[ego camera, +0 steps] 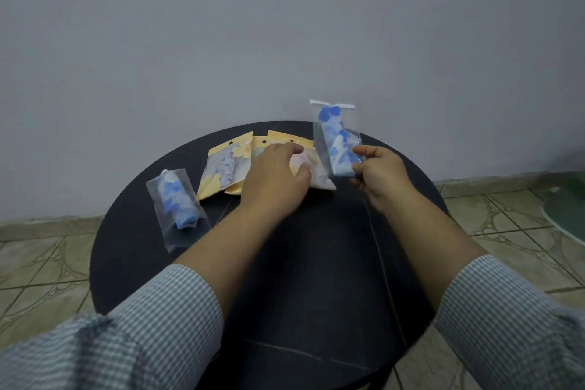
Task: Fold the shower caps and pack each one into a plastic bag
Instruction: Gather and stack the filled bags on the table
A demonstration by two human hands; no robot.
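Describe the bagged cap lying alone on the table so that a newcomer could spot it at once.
On the round black table, look to its left edge. A clear bag with a rolled blue cap lies flat there, apart from the yellow packets, and no hand touches it.
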